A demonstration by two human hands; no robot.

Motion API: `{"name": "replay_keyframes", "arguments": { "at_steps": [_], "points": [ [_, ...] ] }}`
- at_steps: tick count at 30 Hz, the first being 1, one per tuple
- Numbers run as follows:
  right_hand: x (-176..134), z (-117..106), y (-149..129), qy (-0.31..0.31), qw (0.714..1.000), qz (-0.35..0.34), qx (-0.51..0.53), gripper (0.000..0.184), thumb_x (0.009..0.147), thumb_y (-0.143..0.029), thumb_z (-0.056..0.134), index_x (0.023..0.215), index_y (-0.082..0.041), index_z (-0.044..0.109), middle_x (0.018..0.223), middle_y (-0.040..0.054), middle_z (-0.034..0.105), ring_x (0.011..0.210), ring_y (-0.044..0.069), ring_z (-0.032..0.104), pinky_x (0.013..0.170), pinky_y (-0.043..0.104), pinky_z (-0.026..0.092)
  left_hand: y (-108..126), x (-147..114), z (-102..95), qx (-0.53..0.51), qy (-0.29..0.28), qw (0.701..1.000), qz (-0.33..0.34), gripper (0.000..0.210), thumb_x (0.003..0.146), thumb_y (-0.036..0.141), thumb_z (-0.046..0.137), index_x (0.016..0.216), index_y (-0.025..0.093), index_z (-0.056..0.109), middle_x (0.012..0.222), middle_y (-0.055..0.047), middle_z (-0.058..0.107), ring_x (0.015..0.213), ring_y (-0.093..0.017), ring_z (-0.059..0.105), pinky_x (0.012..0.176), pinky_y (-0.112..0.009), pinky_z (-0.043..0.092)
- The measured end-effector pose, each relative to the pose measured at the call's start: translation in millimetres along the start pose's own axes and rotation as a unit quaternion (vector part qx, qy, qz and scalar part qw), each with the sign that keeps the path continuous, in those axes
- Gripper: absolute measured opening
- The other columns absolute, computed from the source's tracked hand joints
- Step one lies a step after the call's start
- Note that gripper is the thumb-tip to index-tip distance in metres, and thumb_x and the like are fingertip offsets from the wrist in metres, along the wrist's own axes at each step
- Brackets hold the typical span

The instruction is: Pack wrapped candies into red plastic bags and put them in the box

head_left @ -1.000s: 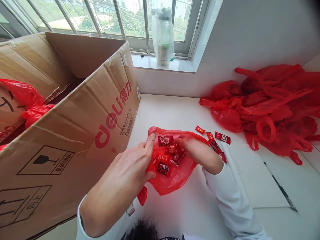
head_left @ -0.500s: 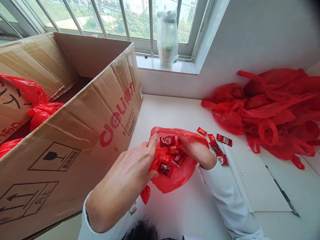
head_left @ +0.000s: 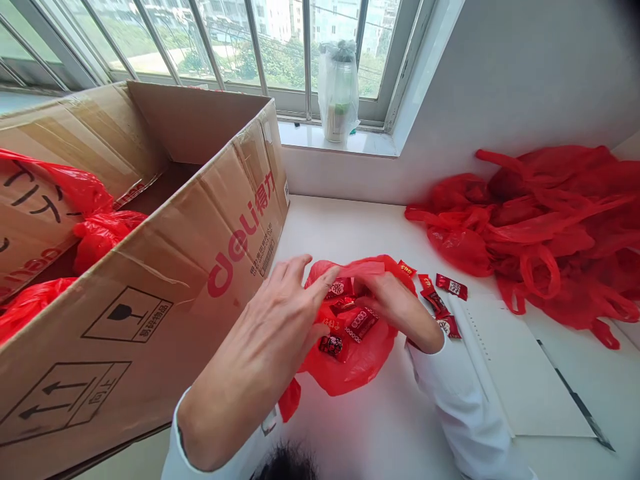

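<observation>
A red plastic bag (head_left: 345, 380) lies on the white table with its mouth spread wide, and several red wrapped candies (head_left: 362, 324) show inside. Over the bag's left rim is my left hand (head_left: 280, 307), its fingers apart, the forefinger and thumb at the edge. My right hand (head_left: 393, 300) reaches into the bag from the right with bent fingers drawn together; whatever they pinch is hidden. Just right of the bag, several loose candies (head_left: 451, 286) lie on the table.
A large cardboard box (head_left: 200, 280) stands at left with a tied red bag (head_left: 107, 230) inside. A pile of red bags (head_left: 545, 227) lies at right against the wall. A notebook (head_left: 535, 373) and a black pen (head_left: 575, 397) are nearer. A wrapped jar (head_left: 339, 100) stands on the sill.
My left hand has loosened from the bag's rim, and its fingers have spread. My right hand has drawn back a little, showing more of its fingers. The view has shifted slightly.
</observation>
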State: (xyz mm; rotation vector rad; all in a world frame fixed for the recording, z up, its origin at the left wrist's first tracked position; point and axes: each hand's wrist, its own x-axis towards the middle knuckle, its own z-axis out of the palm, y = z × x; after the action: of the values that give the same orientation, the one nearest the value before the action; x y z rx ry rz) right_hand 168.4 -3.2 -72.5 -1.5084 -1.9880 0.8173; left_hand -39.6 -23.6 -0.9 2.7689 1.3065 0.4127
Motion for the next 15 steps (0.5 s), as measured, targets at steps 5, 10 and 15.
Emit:
{"name": "replay_keyframes", "arguments": {
  "at_steps": [5, 10, 15],
  "points": [
    [-11.5, -23.3, -13.6, -0.001, 1.000, -0.002, 0.016, 0.017, 0.080, -0.017, 0.061, 0.066, -0.019, 0.051, 0.062, -0.0074, 0.055, 0.058, 0.008, 0.047, 0.053, 0.021, 0.032, 15.4, 21.4, 7.5, -0.002, 0.107, 0.989, 0.101, 0.021, 0.084, 0.007, 0.053, 0.099, 0.017, 0.065, 0.103, -0.010, 0.061, 0.111, -0.028, 0.048, 0.088, -0.041, 0.052],
    [-27.1, -33.0, -31.5, 0.022, 0.997, -0.063, 0.049, 0.007, 0.085, -0.017, 0.061, 0.079, -0.019, 0.062, 0.074, -0.0053, 0.064, 0.067, 0.008, 0.054, 0.063, 0.021, 0.038, 23.5, 22.8, 8.9, -0.040, 0.041, 0.994, 0.097, 0.028, 0.083, 0.010, 0.050, 0.109, 0.020, 0.055, 0.095, -0.005, 0.064, 0.104, -0.026, 0.053, 0.080, -0.037, 0.055],
    [-28.0, -31.3, -38.2, 0.052, 0.985, -0.158, 0.040, 0.009, 0.082, -0.020, 0.067, 0.077, -0.019, 0.060, 0.072, -0.0056, 0.062, 0.069, 0.008, 0.055, 0.065, 0.020, 0.039, 4.3, 15.0, 10.4, -0.064, 0.058, 0.992, 0.088, 0.022, 0.092, 0.038, 0.046, 0.110, 0.027, 0.049, 0.103, -0.002, 0.061, 0.093, -0.019, 0.060, 0.065, -0.024, 0.053]
  ]
}}
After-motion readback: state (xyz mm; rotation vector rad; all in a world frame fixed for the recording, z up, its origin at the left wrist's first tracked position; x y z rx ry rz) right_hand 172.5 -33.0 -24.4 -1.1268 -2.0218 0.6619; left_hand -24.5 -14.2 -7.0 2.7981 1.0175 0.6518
